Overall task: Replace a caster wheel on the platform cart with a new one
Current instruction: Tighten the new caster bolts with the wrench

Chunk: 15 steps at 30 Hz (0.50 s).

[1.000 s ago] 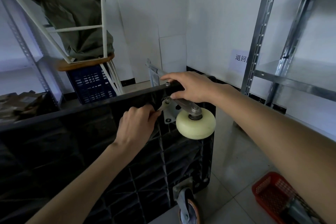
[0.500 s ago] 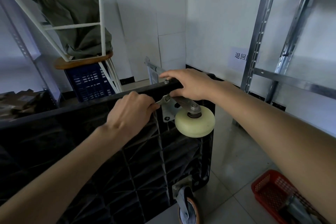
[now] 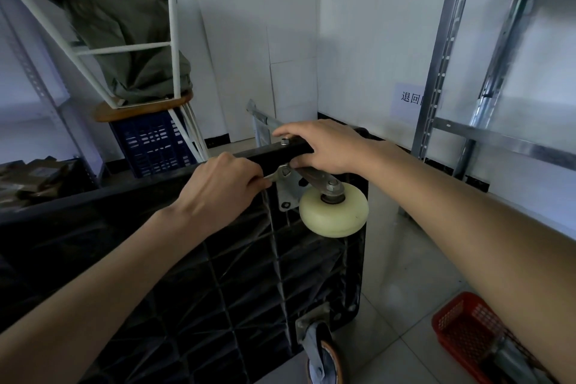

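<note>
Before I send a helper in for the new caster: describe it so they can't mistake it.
The black platform cart stands tipped on edge, ribbed underside showing. At its upper corner, under the right hand, sits the cream caster wheel; the caster below is dark with an orange rim.

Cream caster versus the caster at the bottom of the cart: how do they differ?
1. The cream caster has a plain pale wheel; the lower caster has a grey wheel with an orange-brown rim.
2. The cream caster sits near the cart's top edge, the lower caster near the floor.
3. The hands work at the cream caster: the left hand holds a wrench at its plate. Nothing touches the lower caster.
Both have metal brackets on the tipped cart's underside.
</note>
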### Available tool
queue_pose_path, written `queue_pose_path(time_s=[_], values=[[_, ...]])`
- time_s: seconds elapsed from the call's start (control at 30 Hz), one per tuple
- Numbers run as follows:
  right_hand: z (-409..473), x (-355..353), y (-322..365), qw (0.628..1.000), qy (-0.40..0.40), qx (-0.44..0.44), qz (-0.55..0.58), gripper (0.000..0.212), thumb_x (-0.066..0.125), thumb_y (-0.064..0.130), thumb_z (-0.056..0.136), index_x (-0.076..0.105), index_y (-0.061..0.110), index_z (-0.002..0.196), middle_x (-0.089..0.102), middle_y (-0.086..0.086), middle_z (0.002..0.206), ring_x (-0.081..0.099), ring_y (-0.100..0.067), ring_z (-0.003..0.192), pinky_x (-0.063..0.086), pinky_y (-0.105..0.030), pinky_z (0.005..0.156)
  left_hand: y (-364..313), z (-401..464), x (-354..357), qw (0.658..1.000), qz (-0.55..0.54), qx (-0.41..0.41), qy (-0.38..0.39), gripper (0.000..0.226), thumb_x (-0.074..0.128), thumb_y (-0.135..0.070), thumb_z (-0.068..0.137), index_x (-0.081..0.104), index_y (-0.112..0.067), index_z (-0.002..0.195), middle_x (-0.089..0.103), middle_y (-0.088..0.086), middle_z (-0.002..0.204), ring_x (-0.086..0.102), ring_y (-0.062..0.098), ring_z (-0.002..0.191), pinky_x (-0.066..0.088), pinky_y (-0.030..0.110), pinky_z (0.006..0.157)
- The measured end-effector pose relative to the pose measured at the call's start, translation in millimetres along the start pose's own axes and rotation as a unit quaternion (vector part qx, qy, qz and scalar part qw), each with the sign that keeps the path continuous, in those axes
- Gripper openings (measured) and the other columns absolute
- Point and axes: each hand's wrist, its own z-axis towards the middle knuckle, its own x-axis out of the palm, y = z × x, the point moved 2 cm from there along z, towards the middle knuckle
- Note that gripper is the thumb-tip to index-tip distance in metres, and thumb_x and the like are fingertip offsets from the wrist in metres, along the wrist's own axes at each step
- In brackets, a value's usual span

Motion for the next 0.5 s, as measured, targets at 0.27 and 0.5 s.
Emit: queue_pose_path(time_s=[0.27,0.5], values=[[-2,-2,2,1.000,0.006,-0.001,-0.013,0.065,0.071,0.038,0.091,0.041,0.039,0.148,0.051,0.012,0.148,0.045,-0.016,0.138,0.037,-0.037,0.103,-1,-22,15,0.996,-0.060,-0.053,-0.050,0.025,0.060,-0.041,0.097,0.074,-0.024,0.086,0.060,-0.011,0.062,0.057,0.010,0.057,0.052,0.036,0.057],[0,0,1,1.000,0.007,-0.001,-0.008,0.065,0.072,0.037,0.091,0.041,0.039,0.148,0.051,0.012,0.147,0.045,-0.017,0.138,0.039,-0.041,0.108,4,-35,35,0.990,-0.064,-0.085,-0.097,0.026,0.059,-0.042,0.097,0.073,-0.021,0.090,0.064,-0.007,0.067,0.060,0.016,0.058,0.054,0.038,0.056]])
